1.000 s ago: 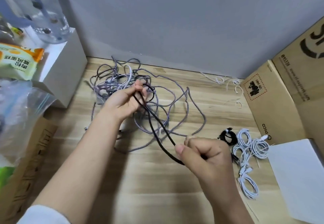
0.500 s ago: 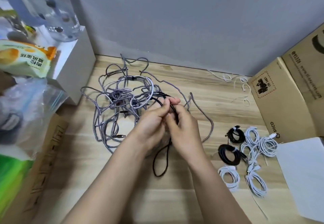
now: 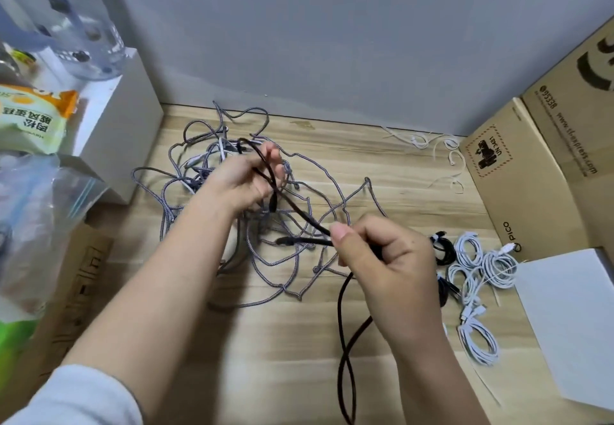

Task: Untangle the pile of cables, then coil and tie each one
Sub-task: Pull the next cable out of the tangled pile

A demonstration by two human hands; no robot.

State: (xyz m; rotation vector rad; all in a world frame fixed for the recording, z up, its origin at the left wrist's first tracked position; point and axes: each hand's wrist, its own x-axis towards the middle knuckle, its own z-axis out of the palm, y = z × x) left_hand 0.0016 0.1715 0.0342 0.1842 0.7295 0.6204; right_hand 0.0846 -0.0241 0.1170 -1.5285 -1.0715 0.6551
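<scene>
Over tangle: both hands pinching black cable, probably coiling; next, loop slack evenly.

Soft even light; faint shadows; wide-angle bending at edges; slight blur.

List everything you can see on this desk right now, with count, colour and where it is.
black cable: one, black, held between both hands, tail hanging toward the near edge
tangled cables: a pile, grey braided, desk centre
coiled white cables: several, white, right side
coiled black cables: about two, black, beside the white coils
ties: a few, white, far right by the wall
cardboard boxes: two, brown, right
white box: one, left
snack packet: one, orange and white, far left
left hand: grips the black cable
right hand: grips the black cable
</scene>
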